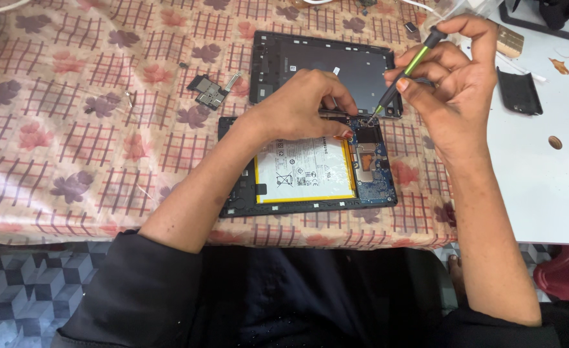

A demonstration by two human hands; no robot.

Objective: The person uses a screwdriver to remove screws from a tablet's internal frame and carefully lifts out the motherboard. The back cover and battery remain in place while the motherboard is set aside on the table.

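With the opened tablet (pixel 310 171) lying flat on the patterned worktop (pixel 71 129), the left hand (pixel 300 106) should press its frame firmly while the right hand (pixel 455 80), fingers clamped on the screwdriver (pixel 403 74), keeps the tip squarely seated at the upper edge of the blue circuit board (pixel 374 161).

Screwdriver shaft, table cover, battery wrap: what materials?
Screwdriver: likely plastic or coated metal, matte black and green handle with a thin tip that looks metal. Table cover: probably printed cloth or vinyl; it creases. Battery: glossy white film, yellow edging.
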